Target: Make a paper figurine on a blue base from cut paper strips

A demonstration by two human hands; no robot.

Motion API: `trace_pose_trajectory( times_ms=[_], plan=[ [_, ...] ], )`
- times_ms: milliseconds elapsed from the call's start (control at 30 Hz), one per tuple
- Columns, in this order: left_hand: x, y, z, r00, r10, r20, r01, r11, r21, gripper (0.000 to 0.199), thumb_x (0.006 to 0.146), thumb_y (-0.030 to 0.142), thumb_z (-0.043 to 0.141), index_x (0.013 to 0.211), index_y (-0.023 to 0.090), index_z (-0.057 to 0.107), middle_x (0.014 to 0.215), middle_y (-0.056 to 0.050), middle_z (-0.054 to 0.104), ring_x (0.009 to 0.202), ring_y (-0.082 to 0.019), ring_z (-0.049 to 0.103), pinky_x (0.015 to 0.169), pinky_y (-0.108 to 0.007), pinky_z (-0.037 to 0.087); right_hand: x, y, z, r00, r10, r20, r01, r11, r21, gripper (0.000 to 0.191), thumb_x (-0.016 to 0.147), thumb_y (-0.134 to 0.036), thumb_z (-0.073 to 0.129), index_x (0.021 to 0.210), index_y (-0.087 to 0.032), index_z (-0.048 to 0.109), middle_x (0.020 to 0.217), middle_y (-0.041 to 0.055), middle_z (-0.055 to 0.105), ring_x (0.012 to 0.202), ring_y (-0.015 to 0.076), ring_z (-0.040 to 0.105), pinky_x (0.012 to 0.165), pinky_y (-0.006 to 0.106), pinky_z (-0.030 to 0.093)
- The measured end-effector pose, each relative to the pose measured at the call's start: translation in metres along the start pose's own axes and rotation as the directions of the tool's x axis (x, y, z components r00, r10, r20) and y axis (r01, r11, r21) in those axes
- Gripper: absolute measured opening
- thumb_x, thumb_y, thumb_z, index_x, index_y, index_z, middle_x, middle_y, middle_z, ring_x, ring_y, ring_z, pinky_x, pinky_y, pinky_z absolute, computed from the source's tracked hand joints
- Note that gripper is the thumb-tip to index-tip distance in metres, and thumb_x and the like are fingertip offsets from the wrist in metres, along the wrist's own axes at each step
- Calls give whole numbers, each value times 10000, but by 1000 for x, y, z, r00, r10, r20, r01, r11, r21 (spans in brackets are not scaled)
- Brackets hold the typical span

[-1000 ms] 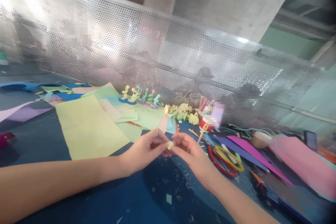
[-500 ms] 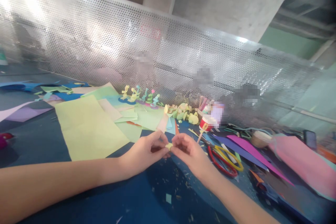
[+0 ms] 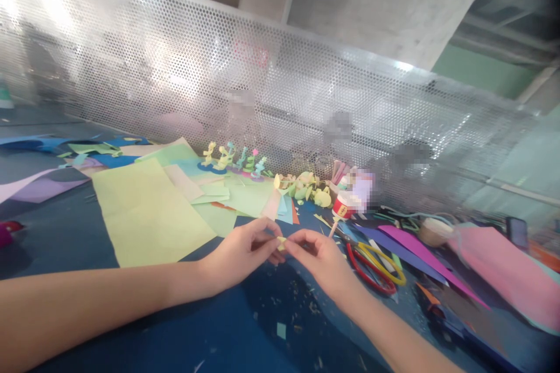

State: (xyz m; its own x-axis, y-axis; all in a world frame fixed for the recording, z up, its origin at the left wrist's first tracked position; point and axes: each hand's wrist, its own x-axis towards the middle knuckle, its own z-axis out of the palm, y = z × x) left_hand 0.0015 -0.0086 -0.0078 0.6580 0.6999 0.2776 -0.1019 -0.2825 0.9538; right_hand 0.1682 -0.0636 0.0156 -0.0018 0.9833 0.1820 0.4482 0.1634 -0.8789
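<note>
A small pale yellow paper piece (image 3: 281, 242) is pinched between my two hands, above the dark blue table. My left hand (image 3: 249, 247) has its thumb and fingertips closed on the piece's left side. From the right, my right hand (image 3: 317, 253) grips it between thumb and index finger. Beyond my left hand lies a large yellow-green sheet (image 3: 149, 215). Scissors with red and yellow handles (image 3: 371, 268) lie just right of my right hand. The piece's exact shape is too small to tell.
Small paper figures (image 3: 236, 157) stand at the back, beside yellow-green paper pieces (image 3: 306, 186). A red and white cup (image 3: 342, 205), purple and magenta sheets (image 3: 429, 256), a pink sheet (image 3: 503, 274) and a phone (image 3: 517, 232) are at the right. Paper scraps litter the table (image 3: 219, 326).
The fingers of my right hand have drawn in slightly, and more of the yellow piece now shows between the fingertips. The things on the table have not moved.
</note>
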Motion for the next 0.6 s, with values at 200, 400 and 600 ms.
trace_pose_trajectory(
  times_ms=[200,400,600],
  plan=[
    [2,0,-1,1000,-31,-4,31,999,-19,175,829,360,501,886,195,481,745,-11,675,753,-172,665,737,-321,515,3,4,-2,1000,-7,-12,7,1000,3,184,764,-362,592,803,-192,650,794,26,673,761,189,609,716,306,468],
    [1,-2,-1,998,-52,28,53,998,-40,188,798,362,545,848,195,475,738,-9,689,774,-177,664,746,-325,505,-1,2,0,1000,-10,13,11,999,-42,169,769,-354,582,748,-192,622,705,12,646,667,169,582,630,282,447],
    [2,-6,-3,994,-95,54,97,995,-20,211,785,378,557,810,187,471,729,-12,684,731,-176,663,697,-320,515,-2,4,4,996,-94,1,93,986,-141,135,790,-327,561,755,-205,606,715,10,618,677,166,569,630,280,452]
  ],
)
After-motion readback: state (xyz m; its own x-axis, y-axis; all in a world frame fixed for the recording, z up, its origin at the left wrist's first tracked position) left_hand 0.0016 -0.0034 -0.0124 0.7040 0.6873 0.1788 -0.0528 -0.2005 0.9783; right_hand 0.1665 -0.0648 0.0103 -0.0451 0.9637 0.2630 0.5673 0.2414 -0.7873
